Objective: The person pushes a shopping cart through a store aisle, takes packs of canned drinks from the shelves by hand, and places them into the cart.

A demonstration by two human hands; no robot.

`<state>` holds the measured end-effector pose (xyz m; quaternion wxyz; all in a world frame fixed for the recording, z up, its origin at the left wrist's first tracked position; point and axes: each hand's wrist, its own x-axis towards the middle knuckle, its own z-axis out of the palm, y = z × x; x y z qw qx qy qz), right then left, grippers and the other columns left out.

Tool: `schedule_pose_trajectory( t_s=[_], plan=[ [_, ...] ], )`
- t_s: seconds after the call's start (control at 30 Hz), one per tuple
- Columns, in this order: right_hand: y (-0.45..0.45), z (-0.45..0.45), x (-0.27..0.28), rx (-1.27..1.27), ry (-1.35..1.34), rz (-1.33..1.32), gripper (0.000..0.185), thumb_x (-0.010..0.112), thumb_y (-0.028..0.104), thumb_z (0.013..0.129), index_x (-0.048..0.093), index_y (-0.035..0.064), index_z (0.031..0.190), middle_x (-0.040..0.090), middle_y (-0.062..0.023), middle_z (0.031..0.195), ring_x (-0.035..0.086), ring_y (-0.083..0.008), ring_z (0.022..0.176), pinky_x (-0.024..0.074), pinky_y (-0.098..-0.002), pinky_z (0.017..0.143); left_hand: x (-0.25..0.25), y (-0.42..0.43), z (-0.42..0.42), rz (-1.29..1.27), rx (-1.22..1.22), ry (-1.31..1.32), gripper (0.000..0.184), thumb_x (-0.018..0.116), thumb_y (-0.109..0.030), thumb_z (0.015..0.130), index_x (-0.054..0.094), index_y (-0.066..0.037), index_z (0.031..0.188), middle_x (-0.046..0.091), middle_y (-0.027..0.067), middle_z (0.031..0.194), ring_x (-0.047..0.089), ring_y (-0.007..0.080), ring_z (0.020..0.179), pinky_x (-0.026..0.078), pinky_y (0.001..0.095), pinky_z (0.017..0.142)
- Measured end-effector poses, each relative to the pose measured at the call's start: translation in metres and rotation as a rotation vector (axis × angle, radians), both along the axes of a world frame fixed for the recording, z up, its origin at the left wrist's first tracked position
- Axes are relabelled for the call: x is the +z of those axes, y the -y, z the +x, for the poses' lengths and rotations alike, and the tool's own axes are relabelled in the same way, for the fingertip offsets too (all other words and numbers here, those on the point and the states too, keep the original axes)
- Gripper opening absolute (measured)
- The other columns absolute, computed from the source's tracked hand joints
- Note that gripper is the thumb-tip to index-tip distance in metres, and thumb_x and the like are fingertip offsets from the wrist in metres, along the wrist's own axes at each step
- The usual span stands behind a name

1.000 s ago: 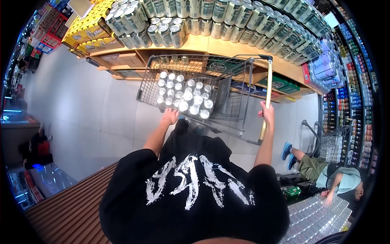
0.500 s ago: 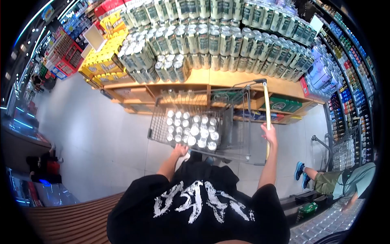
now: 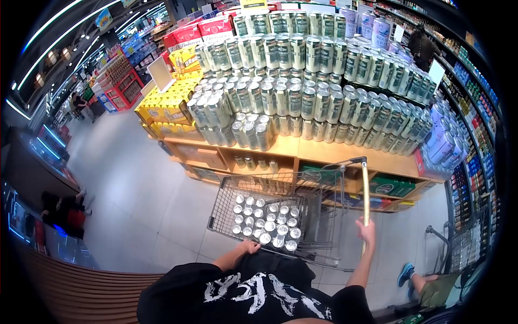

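A wire shopping cart [image 3: 217,208] stands side-on in front of me. Several silver-topped cans [image 3: 265,237] stand upright in rows inside its basket. My right hand [image 3: 367,232] is wrapped round the cart's pale yellow handle [image 3: 366,189]. At the near side of the basket, my left hand [image 3: 250,247] has its fingers curled over the rim beside the cans; the fingertips are partly hidden.
Behind the cart, a wooden display stand [image 3: 318,154] carries stacked tall cans [image 3: 324,102] and yellow boxes [image 3: 167,102]. A person's leg and blue shoe [image 3: 406,274] are at right, near another cart [image 3: 467,237]. A slatted wooden surface [image 3: 86,286] lies at lower left.
My view has tilted up, so the display, cart and hands sit lower in the picture. My left hand stays at the cart's rim and my right hand on its handle.
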<state>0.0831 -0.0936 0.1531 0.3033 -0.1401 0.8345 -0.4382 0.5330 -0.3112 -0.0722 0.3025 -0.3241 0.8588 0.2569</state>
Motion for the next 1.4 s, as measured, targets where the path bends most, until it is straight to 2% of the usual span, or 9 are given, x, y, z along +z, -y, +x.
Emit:
schedule_pose_trajectory(
  t_s=[0.1,0.27,0.5,0.77,0.97,1.0,1.17,1.27,1.4],
  plan=[
    [-0.003,0.002,-0.005,0.008,-0.006,-0.024,0.028,0.071,0.018,0.08,0.055,0.0071,0.101,0.054,-0.0037,0.065,0.053,-0.0136,0.043,0.0404,-0.0265,0.036,0.019,-0.005,0.0,0.049,0.056,0.031,0.062,0.022,-0.05,0.094,0.056,-0.007,0.123,0.058,0.0212,0.119,0.05,0.0367,0.118,0.026,0.0451,0.107],
    [-0.006,0.009,-0.015,0.005,0.008,-0.038,0.028,0.07,0.019,0.081,0.054,0.0073,0.102,0.052,-0.0029,0.06,0.053,-0.0138,0.042,0.0382,-0.0261,0.034,0.004,-0.002,0.007,0.075,0.044,0.117,0.064,0.02,-0.05,0.094,0.057,-0.005,0.121,0.059,0.0155,0.12,0.05,0.0299,0.12,0.02,0.0411,0.112],
    [0.005,0.014,-0.021,0.014,-0.029,0.007,0.027,0.069,0.019,0.082,0.054,0.0082,0.103,0.053,-0.0041,0.062,0.054,-0.0148,0.041,0.0363,-0.0264,0.033,0.042,-0.001,0.009,0.111,0.194,0.086,0.062,0.024,-0.052,0.093,0.055,-0.011,0.127,0.054,0.0134,0.129,0.047,0.031,0.123,0.028,0.0453,0.108],
    [0.04,0.015,-0.022,-0.006,-0.112,0.058,0.022,0.067,0.017,0.083,0.055,0.0071,0.099,0.054,-0.0051,0.065,0.051,-0.0143,0.04,0.0368,-0.0273,0.033,0.007,0.024,0.024,0.137,0.331,0.077,0.051,0.035,-0.05,0.09,0.055,-0.019,0.126,0.057,0.0128,0.125,0.054,0.0324,0.113,0.043,0.0434,0.097],
    [0.066,0.013,-0.027,0.014,-0.145,0.083,0.015,0.062,0.013,0.085,0.056,0.0047,0.096,0.052,-0.0051,0.062,0.047,-0.0142,0.038,0.0368,-0.0282,0.033,-0.014,0.066,0.051,0.387,0.315,-0.148,0.043,0.044,-0.045,0.088,0.061,-0.013,0.111,0.063,0.0136,0.111,0.059,0.0329,0.105,0.045,0.0436,0.089],
    [0.071,0.014,-0.025,0.019,-0.154,0.102,0.014,0.062,0.012,0.085,0.057,0.0045,0.095,0.052,-0.0054,0.062,0.047,-0.0143,0.039,0.0376,-0.0285,0.034,-0.079,0.068,0.054,0.317,0.27,-0.251,0.039,0.048,-0.042,0.087,0.062,-0.014,0.111,0.065,0.0126,0.106,0.061,0.0304,0.099,0.047,0.0413,0.085],
    [0.078,0.019,-0.023,0.056,-0.138,0.109,0.01,0.061,0.008,0.085,0.058,0.0039,0.093,0.052,-0.005,0.06,0.047,-0.0143,0.039,0.0382,-0.029,0.035,-0.167,0.094,0.068,0.53,0.302,-0.473,0.025,0.058,-0.028,0.084,0.064,-0.013,0.103,0.067,0.0081,0.095,0.063,0.0215,0.083,0.05,0.0341,0.073],
    [0.078,0.024,-0.027,0.027,-0.148,0.132,0.009,0.059,0.006,0.084,0.058,0.0031,0.092,0.051,-0.0044,0.059,0.047,-0.0141,0.038,0.0383,-0.0288,0.034,-0.173,0.107,0.071,0.573,0.287,-0.575,0.021,0.061,-0.023,0.082,0.065,-0.013,0.1,0.067,0.0069,0.091,0.063,0.0203,0.082,0.049,0.033,0.073],
    [0.08,0.024,-0.042,-0.021,-0.195,0.151,0.009,0.059,0.006,0.084,0.057,0.0028,0.093,0.05,-0.0046,0.059,0.046,-0.014,0.037,0.0375,-0.0285,0.033,-0.105,0.141,0.074,0.585,0.236,-0.506,0.02,0.063,-0.019,0.08,0.064,-0.012,0.098,0.067,0.0064,0.089,0.063,0.02,0.082,0.049,0.0326,0.073]
  ],
)
